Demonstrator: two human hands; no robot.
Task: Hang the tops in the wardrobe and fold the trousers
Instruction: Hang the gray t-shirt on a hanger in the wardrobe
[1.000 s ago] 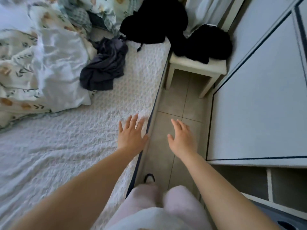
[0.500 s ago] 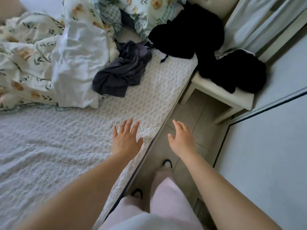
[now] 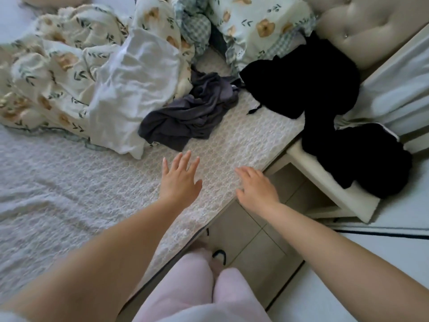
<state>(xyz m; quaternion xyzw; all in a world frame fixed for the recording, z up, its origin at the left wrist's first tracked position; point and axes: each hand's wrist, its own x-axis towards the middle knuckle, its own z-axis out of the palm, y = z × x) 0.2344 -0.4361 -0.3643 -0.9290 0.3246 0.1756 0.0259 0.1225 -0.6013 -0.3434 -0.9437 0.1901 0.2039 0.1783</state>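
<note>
Both bare arms reach forward over the near right edge of the bed. Left hand [image 3: 180, 180] is palm down above the white textured bed cover [image 3: 69, 194], fingers straight and spread, holding nothing. Right hand [image 3: 257, 189] is just right of it at the bed edge, fingers loosely together and slightly bent, also holding nothing. Cannot tell if either hand touches the cover. Dark grey garment [image 3: 192, 115] lies crumpled on the cover just beyond the left hand's fingertips, not touched. Black garment [image 3: 301, 84] is bunched at the far right corner of the bed, against the padded headboard [image 3: 371, 26], with a thin string trailing onto the cover. Second black garment [image 3: 362, 159] is heaped on the white stool [image 3: 329, 182] right of the bed; the two black heaps seem joined across the gap, cannot tell if they are one piece. Floral duvet [image 3: 58, 66] with its white underside [image 3: 130, 89] is rumpled far left, its edge touching the grey garment. Pale curtain [image 3: 399, 89] hangs far right. Person's pink trouser legs [image 3: 197, 287] and a black slipper strap [image 3: 219, 254] show over the tiled floor [image 3: 250, 240]. White panel with a dark line [image 3: 394, 263] is at near right.
</note>
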